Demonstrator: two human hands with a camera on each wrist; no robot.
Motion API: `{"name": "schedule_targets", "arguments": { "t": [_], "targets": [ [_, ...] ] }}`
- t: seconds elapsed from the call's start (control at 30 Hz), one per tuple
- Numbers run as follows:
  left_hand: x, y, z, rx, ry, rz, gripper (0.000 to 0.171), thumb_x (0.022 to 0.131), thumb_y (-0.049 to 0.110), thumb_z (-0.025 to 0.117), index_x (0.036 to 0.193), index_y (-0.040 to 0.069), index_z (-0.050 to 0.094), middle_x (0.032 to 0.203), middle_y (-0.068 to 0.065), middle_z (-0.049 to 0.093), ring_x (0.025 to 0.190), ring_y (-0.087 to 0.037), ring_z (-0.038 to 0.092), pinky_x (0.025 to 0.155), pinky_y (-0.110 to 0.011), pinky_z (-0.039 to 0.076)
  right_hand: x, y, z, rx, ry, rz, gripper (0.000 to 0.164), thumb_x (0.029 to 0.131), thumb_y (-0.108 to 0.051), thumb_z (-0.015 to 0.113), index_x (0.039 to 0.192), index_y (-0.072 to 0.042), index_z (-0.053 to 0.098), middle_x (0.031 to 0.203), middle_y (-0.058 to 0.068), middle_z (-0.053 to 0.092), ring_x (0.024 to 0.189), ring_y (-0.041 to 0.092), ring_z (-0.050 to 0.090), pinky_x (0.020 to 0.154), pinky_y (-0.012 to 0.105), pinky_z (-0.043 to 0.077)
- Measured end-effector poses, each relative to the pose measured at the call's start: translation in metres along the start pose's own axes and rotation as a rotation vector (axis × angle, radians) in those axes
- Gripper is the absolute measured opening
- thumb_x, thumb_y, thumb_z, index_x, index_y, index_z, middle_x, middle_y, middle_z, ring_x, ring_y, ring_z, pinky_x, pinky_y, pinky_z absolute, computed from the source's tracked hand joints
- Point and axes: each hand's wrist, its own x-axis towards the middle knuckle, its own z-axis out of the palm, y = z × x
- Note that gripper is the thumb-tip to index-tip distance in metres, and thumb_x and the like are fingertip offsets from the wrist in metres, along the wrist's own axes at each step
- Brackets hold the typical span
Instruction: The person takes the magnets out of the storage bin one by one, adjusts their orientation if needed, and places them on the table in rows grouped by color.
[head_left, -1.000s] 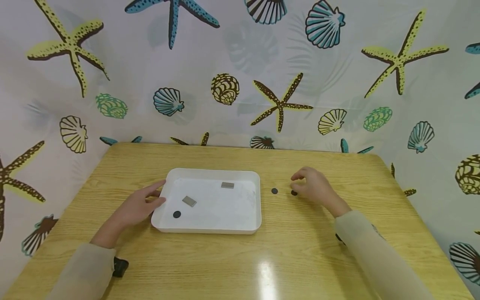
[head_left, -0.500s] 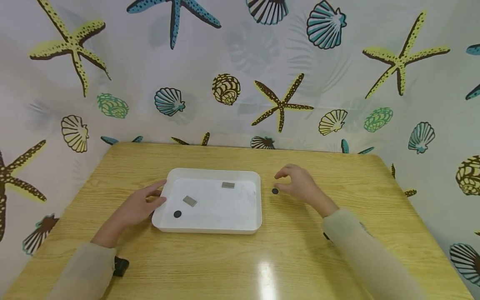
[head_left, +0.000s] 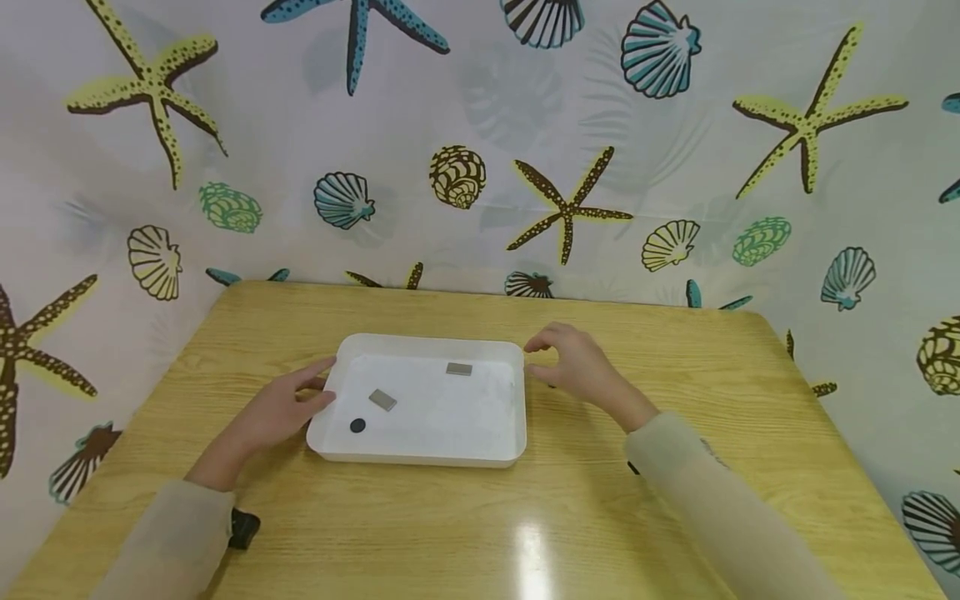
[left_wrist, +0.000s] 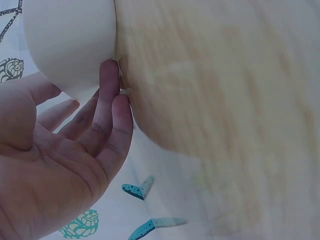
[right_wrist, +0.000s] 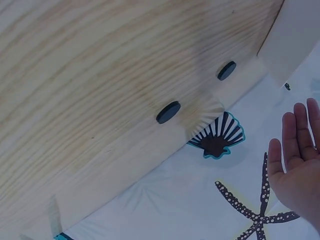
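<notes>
A white rectangular tray [head_left: 427, 458] lies on the wooden table, holding two small grey rectangular pieces, one upper right [head_left: 459, 369] and one left [head_left: 382, 400], plus a black disc [head_left: 357, 426]. My left hand [head_left: 273, 417] touches the tray's left side; in the left wrist view its fingertips [left_wrist: 109, 72] rest against the outer wall. By the tray's right edge hovers my right hand [head_left: 573, 367], fingers loosely bent and nothing between them. The right wrist view shows two more black discs, one larger in view [right_wrist: 168, 112] and one nearer the tray [right_wrist: 227, 70]. In the head view my right hand mostly hides them.
The wooden table [head_left: 420, 533] extends around the tray on all sides. A white cloth [head_left: 405, 108] printed with starfish and shells hangs behind the table and along its sides.
My right hand has moved left, passing over the black discs to the tray's right edge. My left hand and the tray's contents keep their places.
</notes>
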Motion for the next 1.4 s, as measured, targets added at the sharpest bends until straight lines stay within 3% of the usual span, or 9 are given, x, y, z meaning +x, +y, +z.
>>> {"name": "schedule_targets", "arguments": {
  "t": [0.4,0.57,0.83,1.07,1.4],
  "targets": [
    [-0.001,-0.001,0.000,0.005,0.004,0.011,0.065,0.108,0.028,0.055,0.163,0.006,0.028,0.142,-0.033,0.056,0.130,-0.051,0.056,0.098,-0.053,0.055,0.017,-0.036,0.016,-0.025,-0.054,-0.057,0.031,0.094,-0.026,0.077,0.119,-0.008,0.074,0.120,0.008,0.071,0.116,0.029,0.065,0.102,0.045,0.051],
    [0.001,-0.002,0.000,0.012,0.009,0.014,0.065,0.108,0.029,0.055,0.163,0.006,0.028,0.142,-0.032,0.057,0.127,-0.049,0.059,0.095,-0.048,0.056,0.024,-0.049,0.024,-0.044,-0.060,-0.104,0.031,0.094,-0.026,0.077,0.118,-0.008,0.075,0.119,0.006,0.072,0.115,0.028,0.065,0.104,0.046,0.049],
    [-0.001,0.002,-0.001,0.010,0.003,0.001,0.064,0.108,0.026,0.054,0.163,0.006,0.028,0.142,-0.033,0.056,0.127,-0.047,0.059,0.094,-0.047,0.056,0.031,-0.067,0.041,-0.002,-0.119,-0.139,0.032,0.094,-0.024,0.077,0.120,-0.006,0.074,0.121,0.012,0.071,0.117,0.030,0.065,0.108,0.051,0.044],
    [-0.001,0.002,-0.002,0.023,0.009,0.006,0.065,0.108,0.026,0.055,0.163,0.006,0.028,0.142,-0.033,0.056,0.126,-0.045,0.060,0.094,-0.047,0.055,0.039,-0.080,0.057,-0.037,-0.145,-0.158,0.032,0.095,-0.027,0.075,0.121,-0.008,0.074,0.121,0.005,0.072,0.115,0.023,0.067,0.104,0.042,0.050],
    [-0.001,0.002,-0.001,0.012,0.014,0.007,0.064,0.108,0.024,0.055,0.162,0.005,0.029,0.141,-0.033,0.057,0.123,-0.044,0.062,0.094,-0.047,0.057,0.043,-0.099,0.075,-0.051,-0.183,-0.187,0.031,0.094,-0.027,0.076,0.120,-0.010,0.075,0.119,0.003,0.074,0.116,0.020,0.066,0.108,0.039,0.047]
  ]
}}
